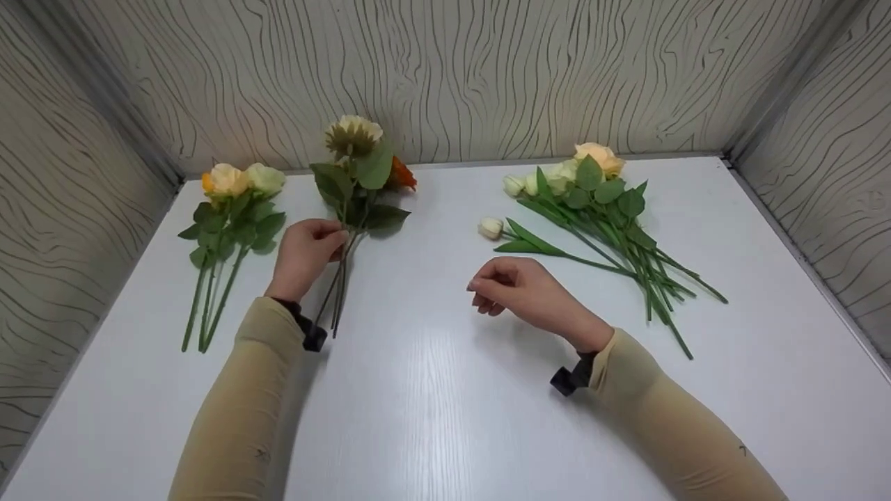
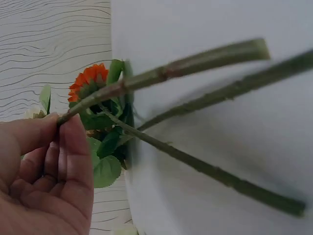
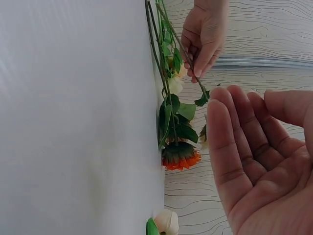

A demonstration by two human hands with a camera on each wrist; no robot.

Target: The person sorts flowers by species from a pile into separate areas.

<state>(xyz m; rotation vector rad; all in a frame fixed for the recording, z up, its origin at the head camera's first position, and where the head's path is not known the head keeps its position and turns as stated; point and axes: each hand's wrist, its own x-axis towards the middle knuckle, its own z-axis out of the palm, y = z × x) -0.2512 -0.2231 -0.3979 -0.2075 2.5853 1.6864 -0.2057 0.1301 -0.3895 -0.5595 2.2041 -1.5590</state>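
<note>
My left hand (image 1: 306, 254) pinches the stem (image 2: 166, 71) of a cream flower (image 1: 355, 136) between thumb and fingertips. That flower's head is raised near the back wall, seen from its underside. Under it an orange flower (image 2: 90, 81) lies on the table, its stem (image 2: 210, 169) and another stem running toward the front. Over the middle of the table hangs my right hand (image 1: 532, 296), fingers loosely bent and nothing in them. Nearest to it is a single white tulip (image 1: 491, 228) with long green leaves.
At the left lie peach and pale green roses (image 1: 230, 181) with leafy stems. A bunch of white tulips and a peach rose (image 1: 598, 160) lies at the right, stems crossing toward the front. Wood-patterned walls (image 1: 452, 76) border the white table (image 1: 418, 417) at the back and sides.
</note>
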